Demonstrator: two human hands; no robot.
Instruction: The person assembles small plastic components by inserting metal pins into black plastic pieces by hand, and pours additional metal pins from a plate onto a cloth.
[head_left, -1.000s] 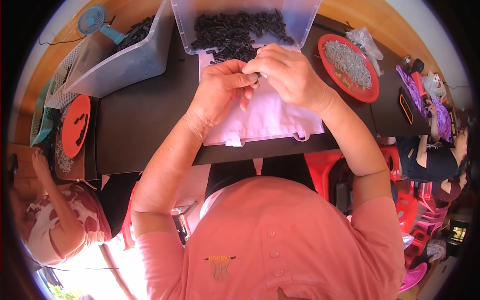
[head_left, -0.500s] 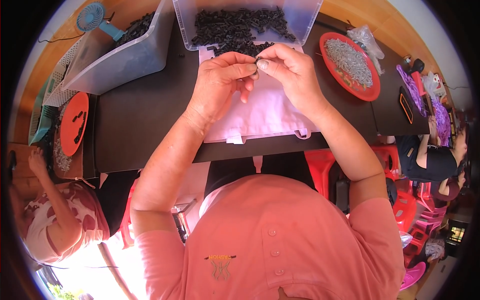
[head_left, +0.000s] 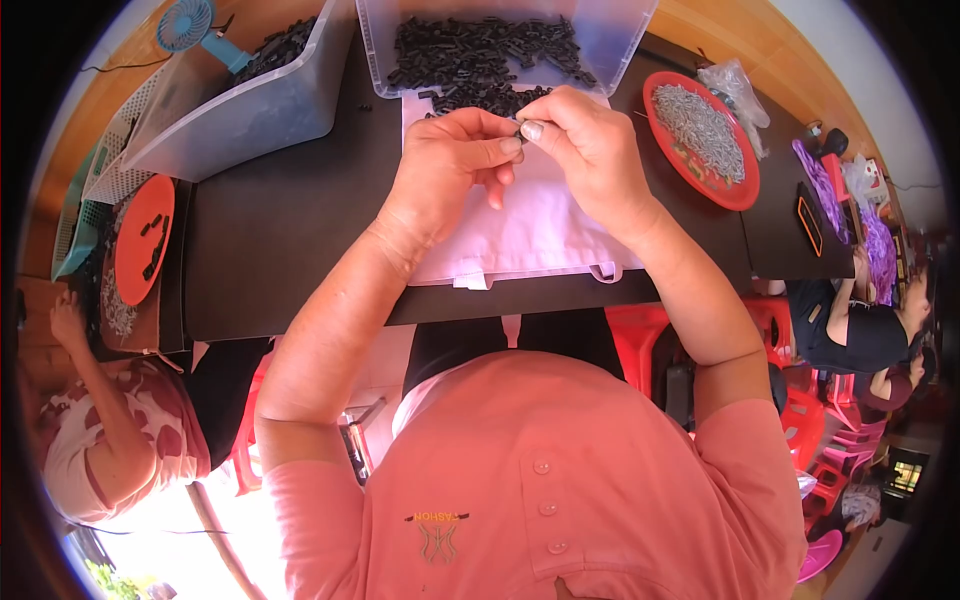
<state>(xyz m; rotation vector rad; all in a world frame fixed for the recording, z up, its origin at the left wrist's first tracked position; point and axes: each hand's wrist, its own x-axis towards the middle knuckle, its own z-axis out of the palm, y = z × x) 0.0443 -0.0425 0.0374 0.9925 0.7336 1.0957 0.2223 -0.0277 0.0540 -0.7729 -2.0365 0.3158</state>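
Dark pc. [head_left: 521, 134] pinched in grip of L hand [head_left: 455, 165] + R hand [head_left: 592, 150], upper ctr; completion not discernible. Black pcs. [head_left: 490, 52] unused in bin [head_left: 612, 45], top; silvery bits [head_left: 700, 125] on plate [head_left: 736, 197], upper R.

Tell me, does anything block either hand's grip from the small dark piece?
Nothing visible does: the left-hand grip and right-hand grip meet at the small dark piece, over the pale pink cloth. The piece is mostly hidden.

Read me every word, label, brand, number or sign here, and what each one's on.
Pink shirt, chest: yellow stitched lettering next to an emblem; I won't copy out the wording.
Red-and-white item, far right: any print is too small to read.
Black pieces in the clear bin: no readable marks.
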